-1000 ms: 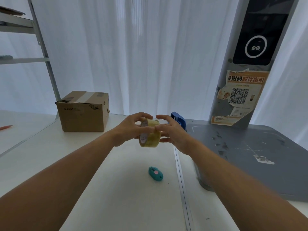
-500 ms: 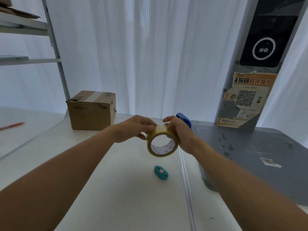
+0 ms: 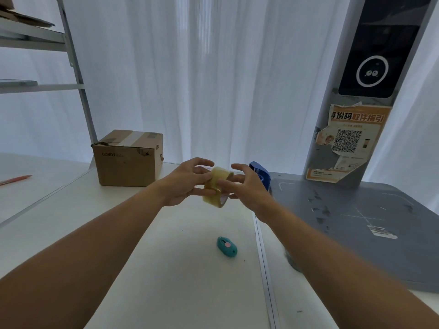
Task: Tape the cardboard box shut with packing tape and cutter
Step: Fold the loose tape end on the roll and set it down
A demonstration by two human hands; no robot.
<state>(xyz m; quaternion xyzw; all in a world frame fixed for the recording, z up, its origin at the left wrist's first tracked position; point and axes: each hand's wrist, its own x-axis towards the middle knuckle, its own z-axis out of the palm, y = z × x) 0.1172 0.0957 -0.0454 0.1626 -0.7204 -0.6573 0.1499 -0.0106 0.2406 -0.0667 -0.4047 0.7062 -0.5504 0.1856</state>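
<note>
Both hands, left hand [image 3: 187,181] and right hand [image 3: 247,186], grasp one tape roll [image 3: 217,189] (yellowish); one box [image 3: 128,159], one cutter [image 3: 226,246] rest on the table [image 3: 166,269].

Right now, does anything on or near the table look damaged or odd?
Yes. The cardboard box at the far left of the table has a torn, crumpled top edge with old tape on it. The poster on the grey post at the right is ripped and peeling at its corners. Both hands hold the tape roll.

Head view, forward-down, near hands [image 3: 213,184]
</note>
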